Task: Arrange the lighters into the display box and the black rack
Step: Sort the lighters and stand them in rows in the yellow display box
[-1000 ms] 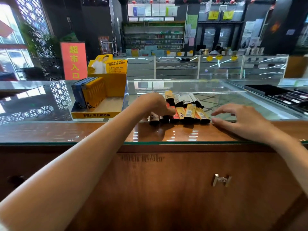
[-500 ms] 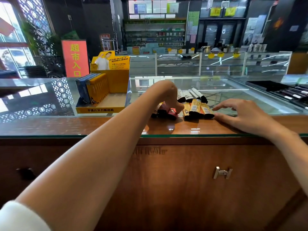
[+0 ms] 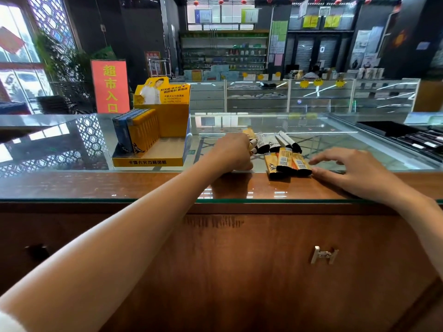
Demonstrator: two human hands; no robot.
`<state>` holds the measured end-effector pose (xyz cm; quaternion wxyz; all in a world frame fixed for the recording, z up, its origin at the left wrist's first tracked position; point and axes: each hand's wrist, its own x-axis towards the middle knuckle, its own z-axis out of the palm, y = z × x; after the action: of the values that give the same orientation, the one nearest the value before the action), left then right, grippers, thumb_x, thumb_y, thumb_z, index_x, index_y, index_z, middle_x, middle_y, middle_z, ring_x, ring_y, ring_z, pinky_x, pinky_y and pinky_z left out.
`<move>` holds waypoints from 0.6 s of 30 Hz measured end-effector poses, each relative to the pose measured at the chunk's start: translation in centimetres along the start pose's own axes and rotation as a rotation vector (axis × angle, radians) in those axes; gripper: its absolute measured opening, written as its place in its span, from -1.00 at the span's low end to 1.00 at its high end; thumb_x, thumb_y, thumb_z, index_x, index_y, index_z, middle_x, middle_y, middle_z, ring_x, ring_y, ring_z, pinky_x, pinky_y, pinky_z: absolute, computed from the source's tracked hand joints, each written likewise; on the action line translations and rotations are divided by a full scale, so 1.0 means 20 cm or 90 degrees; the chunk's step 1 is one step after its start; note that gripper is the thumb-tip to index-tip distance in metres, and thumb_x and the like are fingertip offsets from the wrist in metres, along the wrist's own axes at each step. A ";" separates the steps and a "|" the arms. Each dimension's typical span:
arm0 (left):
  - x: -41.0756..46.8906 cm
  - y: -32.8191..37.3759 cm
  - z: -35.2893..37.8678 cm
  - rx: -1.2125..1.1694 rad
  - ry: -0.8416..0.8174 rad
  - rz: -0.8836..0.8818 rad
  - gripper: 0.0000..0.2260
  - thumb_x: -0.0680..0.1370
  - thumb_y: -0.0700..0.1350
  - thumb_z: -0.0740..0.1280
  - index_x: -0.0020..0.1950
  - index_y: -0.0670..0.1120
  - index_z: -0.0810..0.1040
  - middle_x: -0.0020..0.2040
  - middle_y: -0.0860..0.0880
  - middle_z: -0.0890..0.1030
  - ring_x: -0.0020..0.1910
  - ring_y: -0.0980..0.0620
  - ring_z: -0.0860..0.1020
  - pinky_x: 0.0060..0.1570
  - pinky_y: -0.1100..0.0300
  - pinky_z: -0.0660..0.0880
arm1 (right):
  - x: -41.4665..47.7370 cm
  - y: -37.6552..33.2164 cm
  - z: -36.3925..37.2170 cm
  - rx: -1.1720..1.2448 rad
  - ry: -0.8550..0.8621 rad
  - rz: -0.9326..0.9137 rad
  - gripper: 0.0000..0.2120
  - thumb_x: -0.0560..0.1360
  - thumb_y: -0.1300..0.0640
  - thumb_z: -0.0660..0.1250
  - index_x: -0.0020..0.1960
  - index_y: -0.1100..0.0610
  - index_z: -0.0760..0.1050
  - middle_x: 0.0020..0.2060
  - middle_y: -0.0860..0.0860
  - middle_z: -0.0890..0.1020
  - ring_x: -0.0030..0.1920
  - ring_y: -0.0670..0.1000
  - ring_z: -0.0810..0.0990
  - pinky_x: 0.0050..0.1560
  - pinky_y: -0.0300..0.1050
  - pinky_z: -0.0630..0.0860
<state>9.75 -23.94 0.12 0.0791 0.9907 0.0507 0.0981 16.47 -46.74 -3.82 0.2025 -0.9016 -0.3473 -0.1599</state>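
Note:
A yellow display box [image 3: 148,161] stands on the glass counter at the left, with blue lighters [image 3: 122,136] and yellow lighters [image 3: 143,133] upright in its left part. A pile of loose lighters lies right of it: three yellow ones [image 3: 287,161] in front, white ones [image 3: 275,141] behind. My left hand [image 3: 233,152] is curled over the pile's left end and grips lighters there; a yellow tip shows past my knuckles. My right hand [image 3: 354,171] rests flat with spread fingers, touching the rightmost yellow lighter. The black rack [image 3: 407,137] lies at the far right.
The counter has a glass top [image 3: 335,140] and a wooden front strip [image 3: 119,185]. A red sign [image 3: 110,86] stands behind the box. Glass showcases and shelves fill the shop behind.
My left hand has closed lower over the left end of the pile, and the red lighters are now hidden under it. My right hand has stayed beside the yellow lighters.

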 end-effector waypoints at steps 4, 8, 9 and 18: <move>-0.06 -0.16 -0.06 -0.326 0.034 -0.021 -0.71 0.47 -0.21 0.41 0.11 -0.21 0.40 -0.05 -0.11 0.48 -0.27 0.03 0.50 -0.48 0.34 0.43 | 0.00 0.00 0.00 0.005 -0.005 0.010 -0.72 0.43 -0.10 0.34 0.10 -0.02 0.59 0.14 -0.02 0.61 0.18 0.05 0.53 0.18 0.04 0.45; -0.13 -0.41 -0.15 -0.626 -0.004 0.052 -0.72 0.44 -0.13 0.43 0.03 -0.29 0.57 -0.17 -0.19 0.66 -0.34 0.00 0.61 -0.44 0.23 0.53 | 0.01 0.01 -0.02 0.022 0.001 0.032 -0.75 0.40 -0.07 0.39 0.06 -0.05 0.59 0.08 -0.03 0.63 0.10 0.02 0.56 0.13 0.04 0.49; -0.14 -0.47 -0.18 -0.668 -0.002 0.073 -0.73 0.42 -0.10 0.43 0.01 -0.27 0.60 -0.16 -0.17 0.68 -0.30 -0.01 0.62 -0.37 0.18 0.56 | 0.03 0.01 -0.03 0.035 0.037 0.028 -0.80 0.41 0.01 0.42 0.03 -0.06 0.58 0.04 -0.03 0.64 0.06 0.00 0.57 0.09 -0.02 0.48; -0.16 -0.78 -0.25 -0.753 0.058 0.165 -0.71 0.38 -0.01 0.43 0.02 -0.12 0.63 -0.11 -0.12 0.70 -0.18 -0.04 0.67 -0.30 0.11 0.59 | 0.50 -0.73 -0.01 0.327 0.032 -0.138 -0.80 0.48 -0.02 0.28 0.04 0.02 0.53 -0.13 -0.07 0.65 -0.21 -0.17 0.64 -0.20 -0.35 0.55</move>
<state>4.33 -8.17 1.69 0.6016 0.7716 -0.1299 0.1608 13.47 -31.43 4.34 0.4144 -0.7740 -0.4660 -0.1096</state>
